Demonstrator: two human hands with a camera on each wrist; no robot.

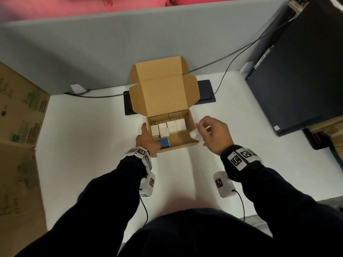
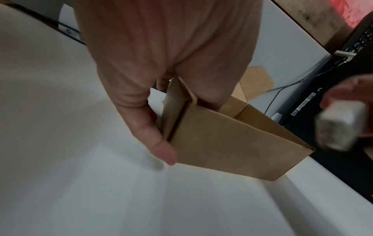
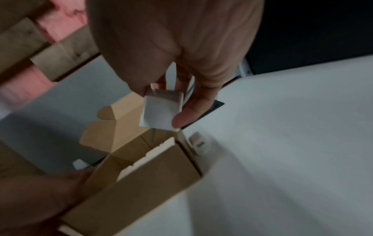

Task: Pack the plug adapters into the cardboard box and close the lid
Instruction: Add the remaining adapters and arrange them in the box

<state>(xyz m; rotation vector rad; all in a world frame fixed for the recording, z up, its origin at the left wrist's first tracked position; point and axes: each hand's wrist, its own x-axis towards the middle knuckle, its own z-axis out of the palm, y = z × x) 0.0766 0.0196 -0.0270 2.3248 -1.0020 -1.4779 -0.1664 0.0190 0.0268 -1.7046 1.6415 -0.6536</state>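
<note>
The cardboard box (image 1: pixel 179 147) sits mid-table with its lid (image 1: pixel 163 95) standing open behind it. A row of several white plug adapters (image 1: pixel 168 128) fills the back of the box, and a blue adapter (image 1: pixel 164 142) lies at its front left. My left hand (image 1: pixel 146 140) grips the box's front-left corner (image 2: pixel 232 143), with the thumb (image 2: pixel 161 146) on the outside edge. My right hand (image 1: pixel 213 134) hovers just off the box's right wall and pinches a white plug adapter (image 1: pixel 194 134) (image 3: pixel 161 110) in its fingertips above the rim.
A dark desk hatch (image 1: pixel 206 91) lies behind the box, with black cables (image 1: pixel 232 60) running to the grey partition. A dark monitor (image 1: pixel 297 71) stands at the right and a large cardboard carton (image 1: pixel 20 127) at the left. A small white clip (image 3: pixel 198 143) lies by the box.
</note>
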